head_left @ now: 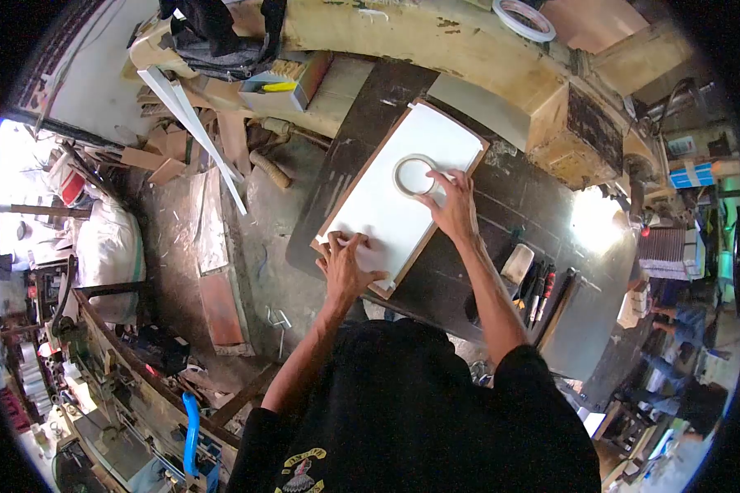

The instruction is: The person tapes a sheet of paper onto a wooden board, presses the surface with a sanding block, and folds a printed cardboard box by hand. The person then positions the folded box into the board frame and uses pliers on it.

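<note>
A white sheet [378, 201] lies on a brown board [362, 174], with small bits of tape visible at its corners. My right hand [454, 201] grips the rim of a roll of masking tape [397, 177] between thumb and fingers, over the upper part of the sheet. My left hand [347, 267] rests with fingers spread on the sheet near its lower left end. Part of that end is hidden under the palm. The board sits at a slant on a dark table [325, 193].
Right of the board lie a pale block [517, 264] and several screwdrivers [543, 292]. A worn wooden box [575, 131] and another tape roll [524, 20] are on the far side. White strips [191, 131] lean at left. A white sack [109, 255] stands farther left.
</note>
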